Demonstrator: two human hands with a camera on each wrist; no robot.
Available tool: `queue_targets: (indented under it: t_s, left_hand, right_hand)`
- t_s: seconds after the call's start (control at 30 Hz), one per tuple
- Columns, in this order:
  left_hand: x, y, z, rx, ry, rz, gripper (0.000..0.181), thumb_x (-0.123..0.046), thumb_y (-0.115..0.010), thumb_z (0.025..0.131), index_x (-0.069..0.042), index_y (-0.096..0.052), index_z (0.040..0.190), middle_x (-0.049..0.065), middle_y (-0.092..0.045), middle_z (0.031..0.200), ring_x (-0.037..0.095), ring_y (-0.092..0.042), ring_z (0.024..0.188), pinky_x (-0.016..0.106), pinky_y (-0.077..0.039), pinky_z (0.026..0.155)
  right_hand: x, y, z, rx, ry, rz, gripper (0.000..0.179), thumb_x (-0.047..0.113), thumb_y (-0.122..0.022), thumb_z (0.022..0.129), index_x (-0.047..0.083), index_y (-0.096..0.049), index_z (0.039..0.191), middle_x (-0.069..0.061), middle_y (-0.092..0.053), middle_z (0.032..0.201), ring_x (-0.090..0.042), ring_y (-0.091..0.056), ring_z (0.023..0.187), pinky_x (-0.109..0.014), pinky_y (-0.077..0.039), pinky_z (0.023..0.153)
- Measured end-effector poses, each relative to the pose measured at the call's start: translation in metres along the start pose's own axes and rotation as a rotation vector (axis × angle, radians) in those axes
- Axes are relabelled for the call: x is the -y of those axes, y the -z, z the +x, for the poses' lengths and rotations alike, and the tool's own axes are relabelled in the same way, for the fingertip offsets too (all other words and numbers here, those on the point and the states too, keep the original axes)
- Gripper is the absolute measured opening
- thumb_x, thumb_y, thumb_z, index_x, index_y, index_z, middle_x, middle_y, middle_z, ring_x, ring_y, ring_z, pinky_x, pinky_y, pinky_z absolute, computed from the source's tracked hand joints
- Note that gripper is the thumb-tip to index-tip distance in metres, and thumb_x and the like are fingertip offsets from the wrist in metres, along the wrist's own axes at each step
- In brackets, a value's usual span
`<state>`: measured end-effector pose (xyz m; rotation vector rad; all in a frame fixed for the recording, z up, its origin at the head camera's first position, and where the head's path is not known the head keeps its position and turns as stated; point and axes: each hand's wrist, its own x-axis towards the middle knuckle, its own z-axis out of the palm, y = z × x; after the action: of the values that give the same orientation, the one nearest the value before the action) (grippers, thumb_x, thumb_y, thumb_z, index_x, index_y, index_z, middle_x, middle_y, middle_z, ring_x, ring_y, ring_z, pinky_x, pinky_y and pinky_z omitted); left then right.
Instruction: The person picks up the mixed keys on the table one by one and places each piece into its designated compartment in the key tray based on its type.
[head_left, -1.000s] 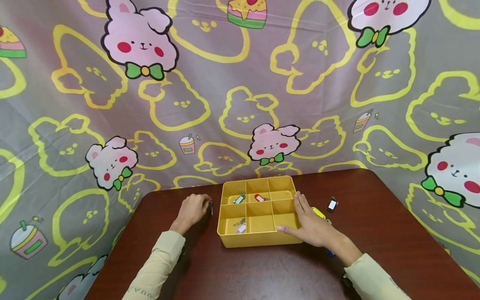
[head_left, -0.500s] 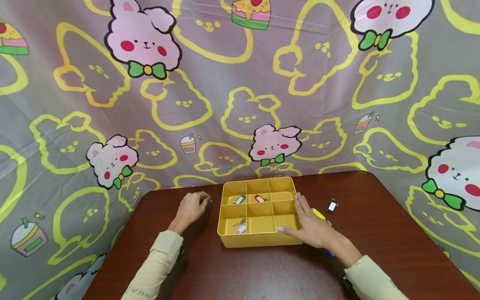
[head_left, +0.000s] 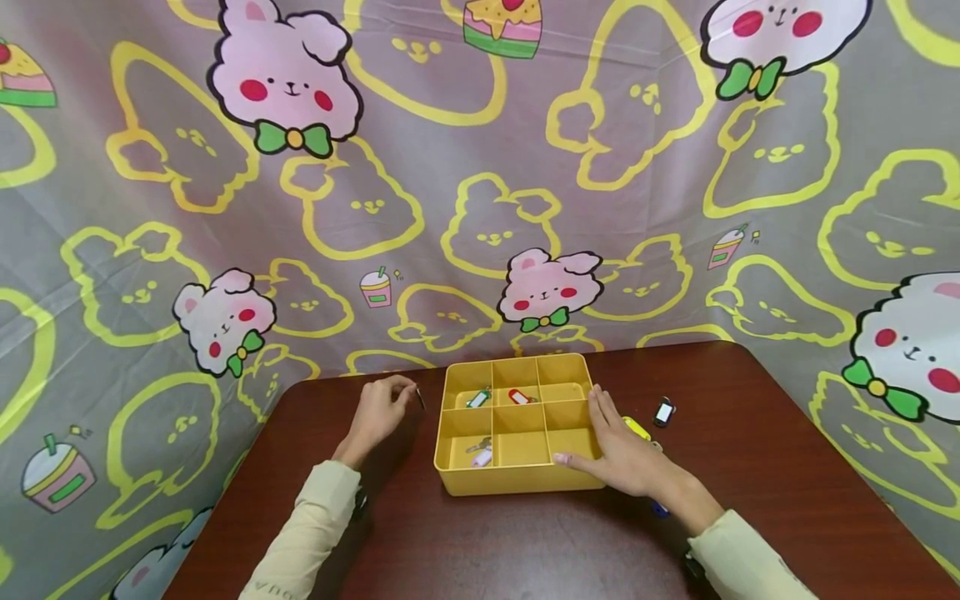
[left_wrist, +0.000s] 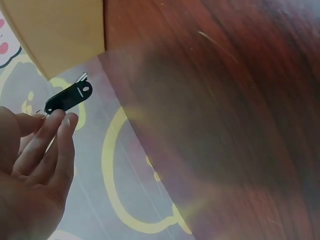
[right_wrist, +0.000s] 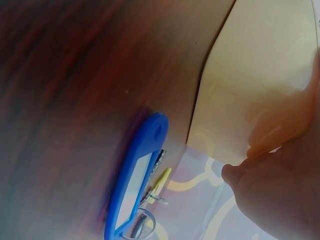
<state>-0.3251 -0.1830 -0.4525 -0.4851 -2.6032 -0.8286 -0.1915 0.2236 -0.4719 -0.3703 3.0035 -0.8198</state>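
Note:
Above the table on the left, my left hand pinches a black key tag by its ring end, between thumb and fingertips. Part of a key shows behind the tag. My right hand lies along the right side of a yellow divided box, fingers straight against the wall and thumb over the near right compartment. Inside the box, a green key tag is in the far left compartment and a red key tag in the far middle one. A pale purple key tag with its key lies near left.
Right of the box, on the brown table, lie a black key tag with white label, a yellow key tag and a blue key tag, partly hidden by my right arm. A patterned cloth hangs behind the table.
My left hand has drawn slightly back to the left and up with the black key tag, whose angle has shifted. The right hand and the box have stayed put.

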Motion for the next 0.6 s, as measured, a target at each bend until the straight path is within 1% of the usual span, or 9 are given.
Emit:
queue_targets:
  t_s: [0.27,0.4,0.5,0.6]
  left_hand:
    - [-0.006,0.005,0.002,-0.018,0.070,-0.136,0.012,-0.013,-0.073,0.099,-0.006,-0.083,0.100,0.010,-0.082,0.085,0.022,-0.077,0.076,0.020,-0.054,0.060]
    - [-0.008,0.007,0.003,-0.023,0.103,-0.193,0.012,-0.013,-0.074,0.099,-0.005,-0.084,0.100,0.012,-0.082,0.087,0.023,-0.080,0.078,0.020,-0.059,0.064]
    - [-0.010,0.009,0.003,-0.017,0.130,-0.239,0.013,-0.013,-0.074,0.098,-0.006,-0.084,0.102,0.013,-0.083,0.091,0.025,-0.081,0.080,0.026,-0.064,0.067]
    - [-0.011,0.011,0.003,-0.006,0.152,-0.315,0.014,-0.013,-0.074,0.098,-0.004,-0.083,0.105,0.017,-0.082,0.096,0.027,-0.081,0.082,0.038,-0.067,0.074]
  right_hand:
    - [0.001,0.002,-0.001,-0.017,0.017,0.003,0.128,0.084,-0.055,0.089,-0.004,-0.003,0.166,-0.025,0.004,0.176,-0.044,-0.008,0.164,-0.060,-0.043,0.119]
    - [0.000,0.002,-0.001,-0.018,0.016,0.002,0.128,0.084,-0.054,0.090,-0.004,-0.003,0.166,-0.024,0.004,0.177,-0.044,-0.008,0.164,-0.057,-0.045,0.118]
    - [-0.001,0.001,-0.002,-0.019,0.014,0.003,0.128,0.084,-0.054,0.089,-0.004,-0.003,0.166,-0.024,0.004,0.177,-0.044,-0.009,0.164,-0.057,-0.046,0.117]
    - [-0.001,0.001,-0.002,-0.018,0.010,0.007,0.128,0.084,-0.055,0.089,-0.004,-0.003,0.167,-0.023,0.004,0.177,-0.043,-0.009,0.164,-0.058,-0.046,0.117]
